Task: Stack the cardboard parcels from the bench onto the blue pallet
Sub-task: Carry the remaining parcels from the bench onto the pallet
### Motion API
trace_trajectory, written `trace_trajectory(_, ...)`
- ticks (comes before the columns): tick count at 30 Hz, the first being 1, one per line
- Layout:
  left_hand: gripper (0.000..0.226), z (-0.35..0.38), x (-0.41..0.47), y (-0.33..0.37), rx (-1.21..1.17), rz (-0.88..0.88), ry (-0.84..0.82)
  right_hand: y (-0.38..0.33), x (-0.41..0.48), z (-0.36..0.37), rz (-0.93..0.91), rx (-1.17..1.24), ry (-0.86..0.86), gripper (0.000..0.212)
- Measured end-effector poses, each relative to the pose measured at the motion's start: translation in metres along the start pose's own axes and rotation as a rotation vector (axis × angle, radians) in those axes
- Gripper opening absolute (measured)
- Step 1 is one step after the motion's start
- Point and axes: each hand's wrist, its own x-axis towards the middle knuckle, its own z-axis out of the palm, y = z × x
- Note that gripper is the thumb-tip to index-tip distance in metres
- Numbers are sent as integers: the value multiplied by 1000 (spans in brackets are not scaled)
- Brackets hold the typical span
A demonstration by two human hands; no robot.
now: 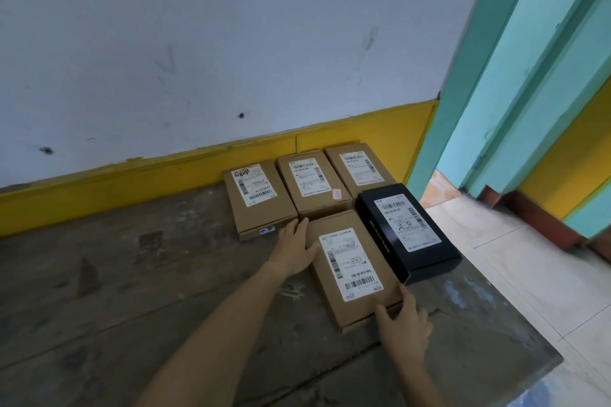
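Note:
Several parcels lie flat on a worn wooden bench (pixel 132 274). The nearest brown cardboard parcel (pixel 355 307) carries a white shipping label. My left hand (pixel 296 249) rests on its far left corner with straight fingers. My right hand (pixel 405 324) touches its near right corner, thumb on the top face. Behind it sit three more brown parcels: a left one (pixel 261 211), a middle one (pixel 312 198) and a right one (pixel 358 172). A black parcel (pixel 410 238) with a white label lies to the right, touching the nearest parcel. No blue pallet is in view.
A white wall with a yellow base band (pixel 165 175) runs behind the bench. A teal door frame (pixel 496 92) stands to the right, with white floor tiles (pixel 529 274) below. The bench's right edge drops off near the black parcel.

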Motion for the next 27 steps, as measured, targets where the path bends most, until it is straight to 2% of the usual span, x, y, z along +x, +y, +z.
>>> trace_trajectory(4, 70, 1, -5, -3, -31, -6, -50, 2, -5, 0, -21, -2, -31, 61)
trace_trajectory(8, 64, 0, -13, -3, -169, -23, -34, -2, -11, 1, -48, 32, -65, 63)
trace_trajectory(12, 54, -6, -20, -6, -245, -17, 6, -5, -22, 5, -68, 98, -76, 66)
trace_trajectory(18, 54, -32, -39, -20, -292, -26, 108, -28, -39, 11, -130, 153, -70, 62)
trace_trajectory(22, 57, -74, -57, -29, -311, -25, 208, -66, -55, 22, -183, 163, -74, 61)
trace_trajectory(27, 62, -164, -96, -66, -283, -74, 371, -129, -98, 55, -403, 189, -143, 59)
